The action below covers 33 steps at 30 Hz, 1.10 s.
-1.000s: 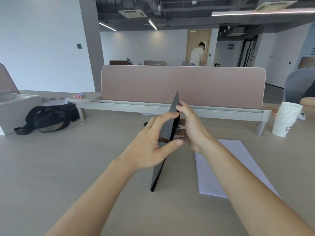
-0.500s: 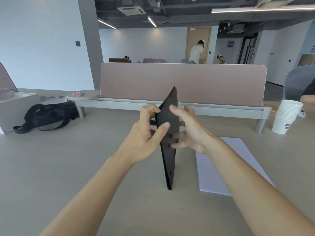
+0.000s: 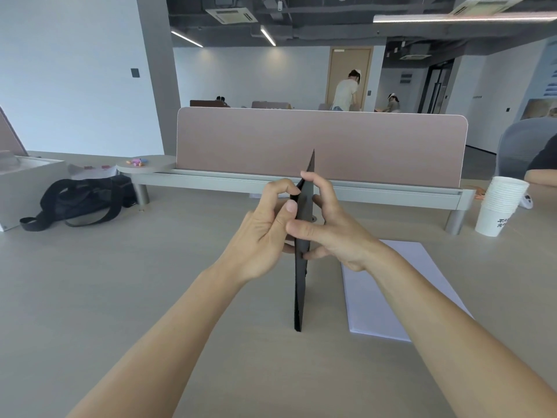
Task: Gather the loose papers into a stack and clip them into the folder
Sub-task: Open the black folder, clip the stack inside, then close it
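Note:
A thin black folder (image 3: 300, 285) stands on its edge in the middle of the table, seen almost edge-on, its near corner on the tabletop. My left hand (image 3: 265, 227) grips its left face, thumb pressed near the upper edge. My right hand (image 3: 331, 227) holds its right face, index finger curled over the top edge and thumb across the front. A white stack of papers (image 3: 394, 294) lies flat on the table to the right, partly under my right forearm. Whether the folder has a clip is hidden from view.
A pink desk divider (image 3: 319, 146) on a grey rail closes the far side. A black bag (image 3: 81, 200) lies at the left beside a grey box (image 3: 27, 188). A stack of white paper cups (image 3: 500, 206) stands at the right. People sit and stand in the background.
The folder has turned from leaning to nearly upright and edge-on. Both hands have closed in tighter on its upper part. The paper stack has not moved.

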{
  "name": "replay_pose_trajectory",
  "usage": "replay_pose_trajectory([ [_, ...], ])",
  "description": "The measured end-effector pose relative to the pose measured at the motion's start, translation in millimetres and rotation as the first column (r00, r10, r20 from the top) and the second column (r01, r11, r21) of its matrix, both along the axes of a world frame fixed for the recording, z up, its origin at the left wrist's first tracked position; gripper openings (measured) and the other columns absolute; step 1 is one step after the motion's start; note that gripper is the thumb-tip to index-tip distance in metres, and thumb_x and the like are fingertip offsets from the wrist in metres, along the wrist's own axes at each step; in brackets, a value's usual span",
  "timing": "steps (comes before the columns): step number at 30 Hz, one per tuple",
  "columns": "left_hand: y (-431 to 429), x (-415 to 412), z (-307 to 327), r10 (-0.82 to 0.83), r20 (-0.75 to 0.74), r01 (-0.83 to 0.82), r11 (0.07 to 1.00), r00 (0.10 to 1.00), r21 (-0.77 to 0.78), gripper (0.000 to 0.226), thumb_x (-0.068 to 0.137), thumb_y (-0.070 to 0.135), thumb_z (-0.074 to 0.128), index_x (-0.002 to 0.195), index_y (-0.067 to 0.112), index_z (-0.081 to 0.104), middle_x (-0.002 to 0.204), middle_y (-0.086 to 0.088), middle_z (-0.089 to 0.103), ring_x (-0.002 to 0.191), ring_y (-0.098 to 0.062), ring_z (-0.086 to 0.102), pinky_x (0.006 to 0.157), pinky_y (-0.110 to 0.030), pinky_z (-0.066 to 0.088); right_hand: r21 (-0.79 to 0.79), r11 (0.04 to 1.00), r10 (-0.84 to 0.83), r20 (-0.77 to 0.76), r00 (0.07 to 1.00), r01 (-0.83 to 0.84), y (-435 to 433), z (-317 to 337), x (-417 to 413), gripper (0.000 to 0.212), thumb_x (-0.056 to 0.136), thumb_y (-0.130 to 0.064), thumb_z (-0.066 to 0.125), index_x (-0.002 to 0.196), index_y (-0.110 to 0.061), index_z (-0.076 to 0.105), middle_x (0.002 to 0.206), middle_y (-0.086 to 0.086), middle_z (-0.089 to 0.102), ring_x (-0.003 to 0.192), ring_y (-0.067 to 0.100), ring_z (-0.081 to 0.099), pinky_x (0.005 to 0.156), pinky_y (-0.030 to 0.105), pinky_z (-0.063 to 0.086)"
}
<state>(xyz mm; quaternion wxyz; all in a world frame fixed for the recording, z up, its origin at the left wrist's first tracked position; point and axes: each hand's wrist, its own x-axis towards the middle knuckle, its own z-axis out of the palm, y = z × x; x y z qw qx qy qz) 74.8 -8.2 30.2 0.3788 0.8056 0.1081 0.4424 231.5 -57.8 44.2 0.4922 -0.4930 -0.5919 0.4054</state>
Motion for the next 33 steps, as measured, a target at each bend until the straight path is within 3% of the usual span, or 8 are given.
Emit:
replay_pose_trajectory([
  [5,0.0,-1.7,-1.0,0.022,0.009,-0.022,0.999,1.000,-0.028,0.005,0.104,0.038,0.039,0.109,0.041,0.038,0.079,-0.013,0.057,0.072,-0.031,0.069,0.069,-0.044,0.062,0.158,0.983,-0.117,0.141,0.983,0.094,1.4,-6.1,-2.3,0.082,0.063,-0.045,0.082,0.129,-0.061,0.036,0.137,-0.021,0.041,0.114,0.031,0.063,0.081,0.057,0.058],
  [8,-0.1,-3.3,-2.1,0.042,0.035,-0.040,0.998,0.999,-0.053,0.008,0.105,0.029,0.038,0.108,0.036,0.037,0.071,0.002,0.056,0.067,-0.014,0.068,0.064,-0.028,0.059,0.251,0.963,-0.166,0.244,0.955,0.103,5.5,-13.3,-2.4,0.081,0.067,-0.051,0.077,0.135,-0.058,0.034,0.138,-0.006,0.051,0.123,0.033,0.056,0.089,0.060,0.053],
  [12,2.8,-13.2,-5.2,0.047,0.102,-0.032,0.989,0.994,-0.141,0.015,0.107,0.016,0.033,0.105,0.031,0.035,0.079,-0.018,0.056,0.067,-0.021,0.066,0.062,-0.028,0.058,0.284,0.957,-0.077,0.069,0.995,0.054,3.1,-17.0,6.2,0.070,0.073,-0.031,0.074,0.132,-0.045,0.039,0.127,-0.031,0.048,0.096,0.030,0.068,0.073,0.058,0.059],
  [16,22.6,-34.8,-7.6,0.246,0.126,-0.222,0.958,0.961,-0.181,0.031,0.105,0.001,0.027,0.101,0.032,0.033,0.081,-0.028,0.050,0.065,-0.023,0.059,0.059,-0.028,0.058,0.350,0.931,-0.115,0.014,0.993,0.103,2.1,-24.9,35.1,0.066,0.065,-0.018,0.068,0.119,-0.031,0.033,0.125,0.004,0.040,0.068,0.014,0.057,0.058,0.030,0.051],
  [20,55.5,-66.8,-22.1,0.501,0.081,-0.465,0.844,0.862,-0.268,0.035,0.099,-0.004,0.029,0.110,0.024,0.047,0.085,-0.021,0.052,0.074,-0.026,0.055,0.055,-0.025,0.057,0.207,0.954,-0.182,-0.180,0.967,0.218,-10.0,-46.0,70.5,0.053,0.061,-0.005,0.057,0.106,-0.029,0.040,0.105,0.004,0.051,0.078,0.028,0.051,0.067,0.049,0.052],
  [25,81.7,-100.6,-56.5,0.667,-0.013,-0.590,0.649,0.745,-0.481,0.035,0.096,-0.003,0.032,0.119,0.014,0.053,0.104,-0.009,0.064,0.089,-0.024,0.065,0.058,-0.027,0.061,-0.010,0.910,-0.378,-0.435,0.818,0.415,-23.1,-76.8,97.8,0.018,0.083,-0.001,0.044,0.090,-0.016,0.051,0.099,0.003,0.055,0.087,0.028,0.052,0.068,0.043,0.054],
  [29,101.3,-116.1,-84.6,0.722,-0.228,-0.733,0.529,0.653,-0.428,0.038,0.097,0.003,0.039,0.130,0.008,0.055,0.117,-0.014,0.065,0.094,-0.028,0.067,0.082,-0.038,0.058,-0.186,0.777,-0.625,-0.102,0.774,0.602,-21.8,-93.7,119.1,0.020,0.093,-0.004,0.050,0.096,-0.016,0.065,0.111,0.006,0.063,0.106,0.027,0.059,0.082,0.045,0.056],
  [33,118.1,-124.8,-104.1,0.692,-0.572,-0.875,0.473,0.440,-0.101,0.044,0.093,0.014,0.051,0.136,0.010,0.055,0.125,-0.016,0.063,0.116,-0.035,0.056,0.098,-0.039,0.045,-0.222,0.704,-0.674,0.092,0.733,0.675,-24.3,-96.5,129.2,0.030,0.091,-0.001,0.052,0.106,-0.020,0.068,0.119,0.005,0.058,0.115,0.022,0.052,0.098,0.051,0.050],
])
